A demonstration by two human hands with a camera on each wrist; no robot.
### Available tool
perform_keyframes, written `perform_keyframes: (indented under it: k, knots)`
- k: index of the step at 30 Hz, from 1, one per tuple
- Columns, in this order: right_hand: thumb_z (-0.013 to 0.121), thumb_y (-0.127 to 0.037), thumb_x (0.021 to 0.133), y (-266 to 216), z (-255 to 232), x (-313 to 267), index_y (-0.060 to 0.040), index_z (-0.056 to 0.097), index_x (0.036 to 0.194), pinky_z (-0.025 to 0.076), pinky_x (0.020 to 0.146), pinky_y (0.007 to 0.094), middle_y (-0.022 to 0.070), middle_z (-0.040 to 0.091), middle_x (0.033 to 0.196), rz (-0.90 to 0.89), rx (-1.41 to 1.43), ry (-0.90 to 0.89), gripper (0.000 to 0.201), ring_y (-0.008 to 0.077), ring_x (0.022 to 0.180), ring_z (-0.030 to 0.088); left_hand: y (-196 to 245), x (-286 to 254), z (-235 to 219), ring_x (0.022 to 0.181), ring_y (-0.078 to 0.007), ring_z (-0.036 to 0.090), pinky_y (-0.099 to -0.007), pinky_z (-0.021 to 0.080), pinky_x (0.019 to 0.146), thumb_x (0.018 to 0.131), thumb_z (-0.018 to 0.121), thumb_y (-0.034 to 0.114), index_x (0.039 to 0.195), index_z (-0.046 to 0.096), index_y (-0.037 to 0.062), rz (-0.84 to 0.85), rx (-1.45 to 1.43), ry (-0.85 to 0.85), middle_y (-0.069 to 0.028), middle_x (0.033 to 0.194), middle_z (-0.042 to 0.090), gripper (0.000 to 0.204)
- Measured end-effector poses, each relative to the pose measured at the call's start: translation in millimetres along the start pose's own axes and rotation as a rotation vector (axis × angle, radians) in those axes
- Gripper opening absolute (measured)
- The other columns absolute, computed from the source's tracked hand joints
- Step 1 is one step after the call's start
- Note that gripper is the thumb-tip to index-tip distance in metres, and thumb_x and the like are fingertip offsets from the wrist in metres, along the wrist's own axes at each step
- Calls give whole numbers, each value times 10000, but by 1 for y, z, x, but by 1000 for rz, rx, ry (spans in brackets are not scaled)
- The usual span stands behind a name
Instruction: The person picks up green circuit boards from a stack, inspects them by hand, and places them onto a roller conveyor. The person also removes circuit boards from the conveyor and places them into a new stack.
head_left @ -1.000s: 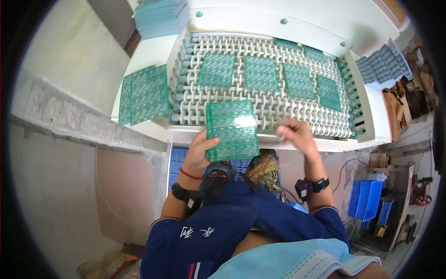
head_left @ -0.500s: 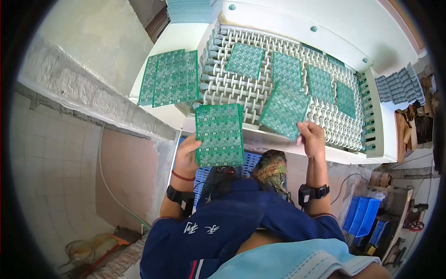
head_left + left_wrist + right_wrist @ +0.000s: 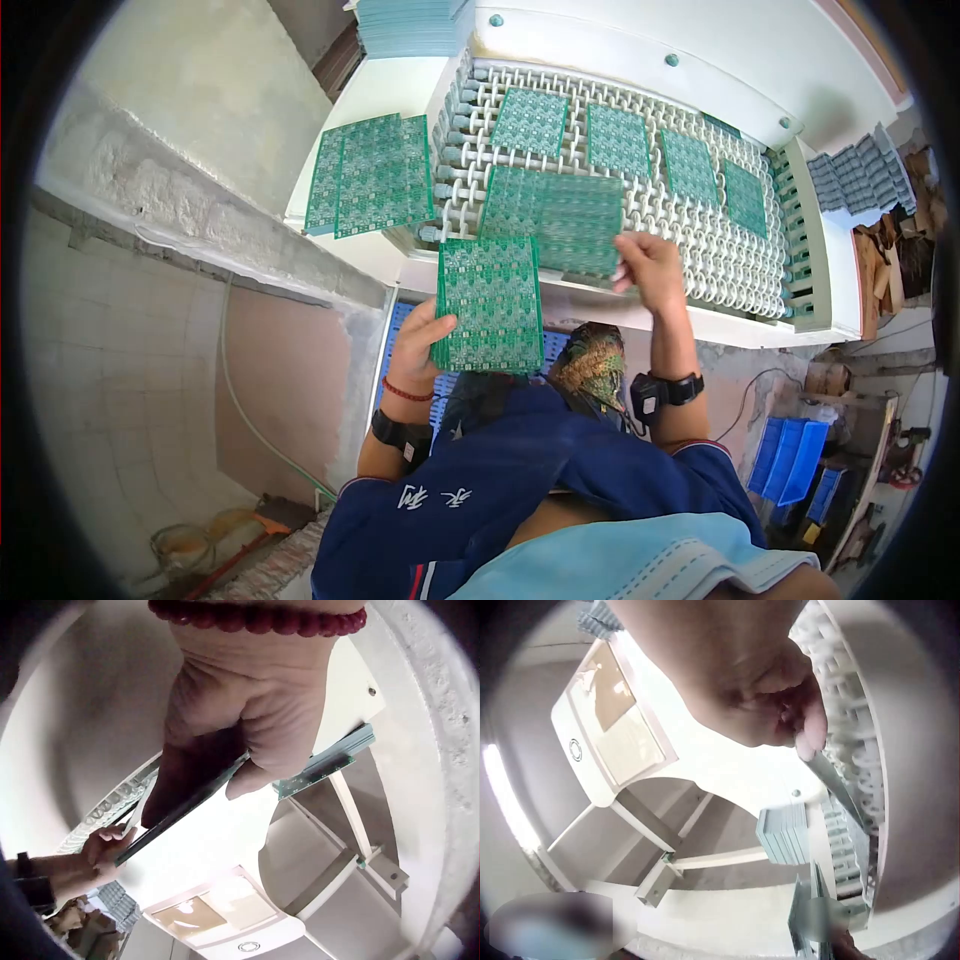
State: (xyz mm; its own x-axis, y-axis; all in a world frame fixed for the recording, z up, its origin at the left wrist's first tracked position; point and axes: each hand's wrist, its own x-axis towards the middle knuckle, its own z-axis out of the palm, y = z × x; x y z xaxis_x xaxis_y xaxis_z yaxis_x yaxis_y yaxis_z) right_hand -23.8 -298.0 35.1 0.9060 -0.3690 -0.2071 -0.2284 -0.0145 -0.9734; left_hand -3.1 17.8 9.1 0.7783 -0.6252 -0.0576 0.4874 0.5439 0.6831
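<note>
My left hand (image 3: 415,345) grips a stack of green circuit boards (image 3: 490,305) by its left side, thumb on top, in front of the roller conveyor (image 3: 690,245). Seen edge-on in the left wrist view, the stack (image 3: 187,806) runs between thumb and fingers. With my right hand (image 3: 655,270) I pinch the right edge of another circuit board (image 3: 580,220), blurred by motion over the conveyor's front left rollers. The right wrist view shows this board (image 3: 838,787) as a thin sheet at the fingertips. Several boards (image 3: 530,120) lie in a row farther back on the rollers.
Overlapping circuit boards (image 3: 375,175) rest on the white ledge left of the rollers. Behind them stands a pale blue stack (image 3: 415,25). Grey corrugated pieces (image 3: 860,175) sit at the conveyor's right end. Blue bins (image 3: 790,460) stand low at the right.
A second ago my right hand held no board; half a second ago it held one tilted over the front rollers. Now that hand is slightly left, with a board farther left. My left hand keeps its stack.
</note>
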Motion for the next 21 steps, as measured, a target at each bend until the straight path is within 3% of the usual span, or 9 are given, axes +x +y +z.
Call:
perform_keyframes:
  k: [4, 7, 8, 11, 14, 21]
  knots:
    - [621, -165, 861, 3, -41, -11, 54, 647, 890, 458, 415, 213, 44, 592, 619, -90, -197, 140, 223, 96, 514, 571, -10, 16, 2, 1006, -200, 578, -335, 471, 865, 862, 558, 104, 1246, 443, -58, -41, 10, -11, -133, 1148, 572, 432]
    - [637, -179, 852, 8, -50, -19, 43, 654, 888, 448, 449, 201, 30, 592, 608, -201, -604, 327, 226, 79, 531, 560, -17, 31, 17, 1002, -194, 580, -334, 474, 862, 869, 544, 68, 1239, 454, -47, -48, 24, -37, -121, 1146, 575, 399]
    - [663, -199, 836, 13, -45, -25, 29, 660, 888, 459, 468, 202, 30, 608, 635, -255, -507, 336, 234, 76, 548, 559, -19, 36, 23, 1002, -193, 581, -334, 476, 860, 872, 537, 54, 1237, 457, -43, -46, 41, -45, -118, 1147, 576, 386]
    - [673, -204, 830, 6, -14, -49, 22, 662, 870, 465, 458, 205, 20, 604, 641, -96, -71, -35, 230, 71, 528, 547, -31, 50, 38, 1015, -217, 581, -353, 484, 860, 866, 534, 71, 1254, 421, -63, -59, 78, -40, -154, 1173, 559, 426]
    - [676, -204, 828, 20, -7, -55, 12, 662, 852, 464, 435, 199, 8, 583, 626, 9, 149, -166, 218, 60, 504, 529, -36, 60, 50, 1019, -211, 578, -353, 484, 862, 866, 534, 65, 1257, 426, -49, -68, 104, -30, -147, 1177, 558, 421]
    - [641, -174, 851, 17, -108, -35, 5, 664, 837, 426, 394, 188, 0, 538, 571, -123, 44, 263, 180, 50, 451, 482, -35, 53, 40, 985, -202, 592, -336, 509, 821, 875, 528, 34, 1237, 434, -38, -90, 29, 1, -138, 1142, 568, 380]
